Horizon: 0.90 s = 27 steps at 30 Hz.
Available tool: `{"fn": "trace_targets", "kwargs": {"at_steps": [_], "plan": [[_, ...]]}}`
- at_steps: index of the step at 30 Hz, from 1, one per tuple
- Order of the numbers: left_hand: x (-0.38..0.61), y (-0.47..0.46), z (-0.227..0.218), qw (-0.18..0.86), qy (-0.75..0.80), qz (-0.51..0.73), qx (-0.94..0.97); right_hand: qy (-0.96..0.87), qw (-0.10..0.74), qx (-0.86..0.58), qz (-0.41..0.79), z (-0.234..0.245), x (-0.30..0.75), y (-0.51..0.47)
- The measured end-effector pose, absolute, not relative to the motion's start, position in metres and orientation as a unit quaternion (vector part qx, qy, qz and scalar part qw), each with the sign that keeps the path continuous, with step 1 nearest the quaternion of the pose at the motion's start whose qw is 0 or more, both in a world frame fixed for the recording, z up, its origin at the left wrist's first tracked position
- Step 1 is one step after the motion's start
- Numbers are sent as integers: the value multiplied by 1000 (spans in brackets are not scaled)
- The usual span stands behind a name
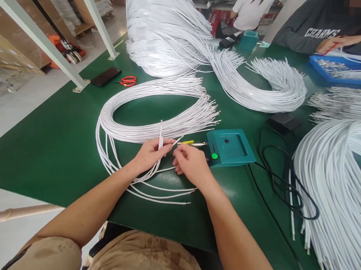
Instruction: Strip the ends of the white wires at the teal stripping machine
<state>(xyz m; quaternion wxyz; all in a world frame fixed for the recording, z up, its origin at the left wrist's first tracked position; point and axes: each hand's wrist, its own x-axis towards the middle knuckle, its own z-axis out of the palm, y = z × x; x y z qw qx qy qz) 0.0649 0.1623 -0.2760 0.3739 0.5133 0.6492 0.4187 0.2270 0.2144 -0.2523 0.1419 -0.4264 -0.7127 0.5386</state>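
Observation:
My left hand (151,155) is closed around a few white cables (161,134), whose ends stick up past the thumb and fingers. One cable end points right, toward the other hand. My right hand (191,162) has its fingers curled in a pinch just beside it; what lies between the fingertips is hidden. Another white cable runs up to its lower fingers. Behind both hands lies a looped bundle of white cables (131,132), and several loose ends spread below. Right of my right hand stands a teal device (231,148) with a green button and a yellow-and-metal tip.
Red-handled scissors (128,81) and a dark phone (106,76) lie at the back left of the green table (39,142). Large white cable coils (165,32) stand behind and at right. A black cord (270,205) trails from the device. Across sits a person near a blue tray (331,77).

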Motion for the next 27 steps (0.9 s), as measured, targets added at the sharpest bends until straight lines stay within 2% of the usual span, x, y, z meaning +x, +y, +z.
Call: {"fn": "trace_targets", "kwargs": {"at_steps": [4, 7, 11, 19, 24, 27], "plan": [[66, 161, -277, 388, 629, 420, 527, -567, 275, -435, 643, -256, 226, 223], [69, 161, -278, 391, 621, 440, 518, -534, 319, -414, 664, -257, 223, 223], [73, 161, -280, 397, 592, 491, 501, -531, 313, -408, 673, -254, 221, 221], [73, 162, -287, 420, 595, 487, 482, -482, 360, -371, 708, -255, 219, 218], [76, 161, -283, 467, 560, 513, 452, -372, 309, -343, 805, -258, 220, 221], [79, 161, -279, 485, 537, 513, 461, -363, 285, -340, 819, -259, 220, 223]]}}
